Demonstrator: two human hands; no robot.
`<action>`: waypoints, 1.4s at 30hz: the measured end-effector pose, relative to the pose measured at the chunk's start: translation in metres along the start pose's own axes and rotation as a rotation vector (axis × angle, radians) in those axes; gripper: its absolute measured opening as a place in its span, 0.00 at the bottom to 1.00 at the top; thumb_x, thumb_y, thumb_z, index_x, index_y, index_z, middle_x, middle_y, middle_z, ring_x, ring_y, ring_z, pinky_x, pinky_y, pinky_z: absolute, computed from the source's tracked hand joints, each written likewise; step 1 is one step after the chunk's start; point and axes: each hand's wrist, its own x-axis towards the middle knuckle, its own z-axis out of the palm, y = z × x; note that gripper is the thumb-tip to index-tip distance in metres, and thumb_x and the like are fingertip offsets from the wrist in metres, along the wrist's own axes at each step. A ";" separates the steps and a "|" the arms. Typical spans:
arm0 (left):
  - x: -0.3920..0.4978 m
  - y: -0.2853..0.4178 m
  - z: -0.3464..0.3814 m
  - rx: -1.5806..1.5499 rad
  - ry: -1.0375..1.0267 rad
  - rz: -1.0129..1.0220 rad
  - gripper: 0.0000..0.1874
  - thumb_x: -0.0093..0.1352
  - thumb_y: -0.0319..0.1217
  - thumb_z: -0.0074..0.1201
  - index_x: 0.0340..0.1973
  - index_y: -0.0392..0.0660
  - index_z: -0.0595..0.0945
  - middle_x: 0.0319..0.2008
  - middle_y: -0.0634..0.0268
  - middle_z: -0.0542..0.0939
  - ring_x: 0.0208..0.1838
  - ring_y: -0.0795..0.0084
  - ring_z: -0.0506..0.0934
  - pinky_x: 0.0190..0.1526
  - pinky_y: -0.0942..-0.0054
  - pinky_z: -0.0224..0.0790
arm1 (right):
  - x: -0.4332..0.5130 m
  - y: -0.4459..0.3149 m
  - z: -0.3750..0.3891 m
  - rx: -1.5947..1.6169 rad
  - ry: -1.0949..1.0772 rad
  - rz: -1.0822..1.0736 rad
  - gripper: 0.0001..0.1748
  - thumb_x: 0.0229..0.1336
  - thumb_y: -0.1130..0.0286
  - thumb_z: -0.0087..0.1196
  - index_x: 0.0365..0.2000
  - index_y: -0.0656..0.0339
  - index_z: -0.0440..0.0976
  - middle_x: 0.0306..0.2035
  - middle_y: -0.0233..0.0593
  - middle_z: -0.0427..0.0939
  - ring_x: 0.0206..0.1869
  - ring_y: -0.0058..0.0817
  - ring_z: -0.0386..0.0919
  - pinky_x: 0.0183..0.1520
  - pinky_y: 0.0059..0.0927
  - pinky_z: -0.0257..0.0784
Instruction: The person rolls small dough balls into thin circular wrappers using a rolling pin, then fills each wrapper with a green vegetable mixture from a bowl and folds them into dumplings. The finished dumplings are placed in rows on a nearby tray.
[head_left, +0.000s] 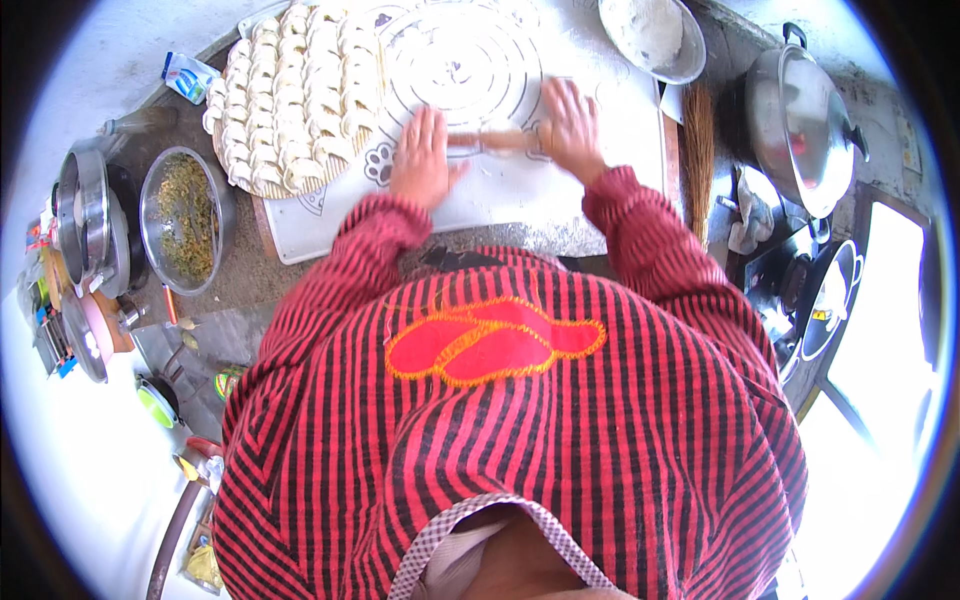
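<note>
Both hands bear on a wooden rolling pin (499, 140), which is blurred and lies crosswise over a white pastry mat (480, 199) printed with circles and paw prints. My left hand (426, 161) lies over the pin's left end, fingers stretched forward, thumb out to the side. On the right end rests my right hand (571, 131), its fingers also stretched out. The palms hide both ends. Any dough beneath the pin cannot be made out. Left of my left hand, a round tray (330, 174) carries several rows of folded dumplings (296, 97).
A flour bowl (694, 52) stands at the mat's upper right. Farther right are a straw broom (699, 165), a lidded pot (814, 127) and a cloth (752, 214). At left, a metal bowl holds chopped filling (184, 214), near stacked metal pans (84, 210) and a packet (189, 76).
</note>
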 end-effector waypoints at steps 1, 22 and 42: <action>0.020 -0.007 0.004 0.018 0.061 -0.027 0.45 0.70 0.54 0.47 0.69 0.31 0.55 0.72 0.44 0.55 0.77 0.51 0.48 0.75 0.55 0.38 | 0.023 0.002 -0.001 -0.013 0.037 0.007 0.34 0.57 0.62 0.40 0.65 0.62 0.59 0.71 0.50 0.53 0.74 0.50 0.47 0.73 0.58 0.42; 0.054 -0.016 -0.002 -0.075 0.121 -0.021 0.41 0.72 0.52 0.45 0.68 0.31 0.57 0.72 0.45 0.53 0.76 0.53 0.49 0.75 0.55 0.39 | 0.047 0.014 0.002 -0.027 0.230 -0.003 0.31 0.62 0.63 0.43 0.64 0.60 0.60 0.69 0.51 0.57 0.74 0.50 0.47 0.74 0.54 0.42; -0.031 -0.038 0.011 -0.223 0.247 0.198 0.20 0.55 0.21 0.56 0.44 0.43 0.74 0.60 0.59 0.72 0.65 0.55 0.66 0.64 0.55 0.56 | -0.001 0.008 0.000 0.780 0.033 0.234 0.10 0.62 0.72 0.53 0.41 0.67 0.76 0.33 0.39 0.80 0.36 0.24 0.77 0.41 0.26 0.73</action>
